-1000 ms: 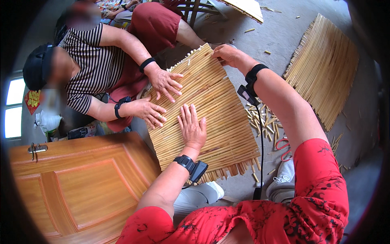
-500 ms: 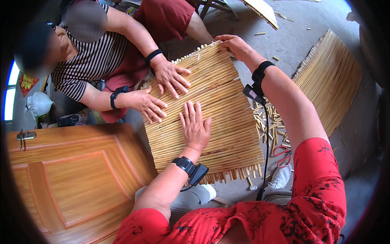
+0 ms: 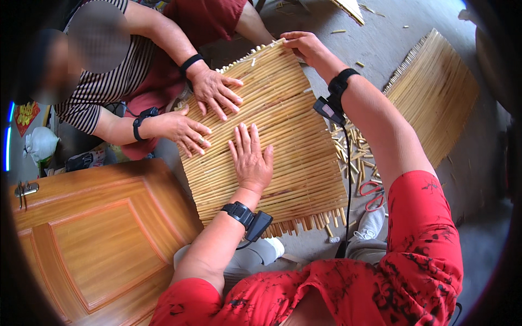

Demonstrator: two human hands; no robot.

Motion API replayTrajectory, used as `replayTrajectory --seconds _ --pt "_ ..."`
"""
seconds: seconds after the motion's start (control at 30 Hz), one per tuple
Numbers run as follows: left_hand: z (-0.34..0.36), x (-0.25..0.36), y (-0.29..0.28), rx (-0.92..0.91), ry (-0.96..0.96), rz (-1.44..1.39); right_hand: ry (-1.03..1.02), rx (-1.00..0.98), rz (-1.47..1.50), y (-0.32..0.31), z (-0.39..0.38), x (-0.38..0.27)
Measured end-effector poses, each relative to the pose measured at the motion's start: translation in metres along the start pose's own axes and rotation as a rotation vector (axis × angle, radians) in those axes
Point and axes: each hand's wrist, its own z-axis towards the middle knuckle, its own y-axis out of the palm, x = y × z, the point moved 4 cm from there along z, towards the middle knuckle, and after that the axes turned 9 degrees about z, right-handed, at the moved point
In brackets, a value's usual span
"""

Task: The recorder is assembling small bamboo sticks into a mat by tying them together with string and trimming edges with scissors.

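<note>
A mat of straight yellow-brown reed stalks (image 3: 293, 157) lies at a slant in front of me, with uneven stalk ends along its near edge. My left hand (image 3: 253, 163) rests palm down on the middle of it, fingers stretched out and holding nothing. At the far right corner, my right hand (image 3: 307, 46) grips the mat's edge; part of its fingers is hidden. Another person's two hands, the upper one (image 3: 215, 92) and the lower one (image 3: 185, 130), lie spread flat on the mat's left part, beyond my left hand.
A second reed mat (image 3: 435, 95) lies on the grey floor to the right. Short cut stalks (image 3: 356, 157) are scattered beside red-handled scissors (image 3: 372, 195) near my shoe. A brown wooden door panel (image 3: 103, 244) fills the lower left. A black cable (image 3: 348, 190) hangs from my right wrist.
The whole scene has shifted slightly left and up in the picture. All four hands stay at much the same places on the mat.
</note>
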Motion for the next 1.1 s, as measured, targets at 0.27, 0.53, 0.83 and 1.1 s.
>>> replayTrajectory --seconds 0.27,0.53,0.83,1.1 --pt "-0.005 -0.008 0.012 0.049 0.022 0.071 0.399 -0.217 0.05 -0.019 -0.095 -0.012" --pt "-0.007 -0.012 0.015 0.099 0.06 0.074 0.496 -0.183 0.038 -0.018 -0.244 -0.003" --pt "0.003 -0.01 0.025 0.129 0.086 0.056 0.468 -0.094 0.108 -0.045 -0.287 0.022" --pt "0.0 -0.017 0.024 0.147 0.085 0.069 0.812 -0.304 -0.229 -0.05 -0.378 0.028"
